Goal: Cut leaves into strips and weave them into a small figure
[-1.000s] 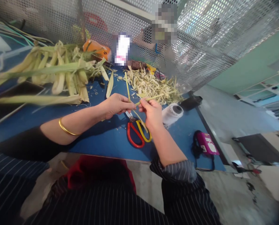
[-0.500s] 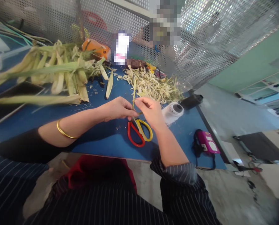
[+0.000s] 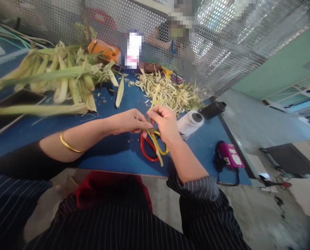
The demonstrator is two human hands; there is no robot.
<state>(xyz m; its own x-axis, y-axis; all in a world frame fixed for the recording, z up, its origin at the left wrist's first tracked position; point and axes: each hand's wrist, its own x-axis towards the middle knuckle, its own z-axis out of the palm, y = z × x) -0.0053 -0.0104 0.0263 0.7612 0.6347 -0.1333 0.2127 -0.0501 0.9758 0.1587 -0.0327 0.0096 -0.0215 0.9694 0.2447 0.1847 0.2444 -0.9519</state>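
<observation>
Above the blue table (image 3: 113, 156), my left hand (image 3: 130, 121) and my right hand (image 3: 164, 121) meet, both pinched on a narrow yellow-green leaf strip (image 3: 155, 139). The strip runs up past my right fingers and hangs down toward the table edge. Beneath my hands lie scissors (image 3: 151, 149) with one red and one yellow handle. A gold bangle (image 3: 67, 146) circles my left wrist.
A heap of long pale leaves (image 3: 58, 80) fills the far left. Shredded leaf scraps (image 3: 170, 92) are piled behind my hands. A white thread spool (image 3: 191, 122), a black cylinder (image 3: 212, 109) and a pink device (image 3: 229, 156) sit on the right. Behind perforated mesh (image 3: 222, 52) sits another person.
My hands have drawn closer together and the strip has been turned; its lower end now hangs down over the scissors.
</observation>
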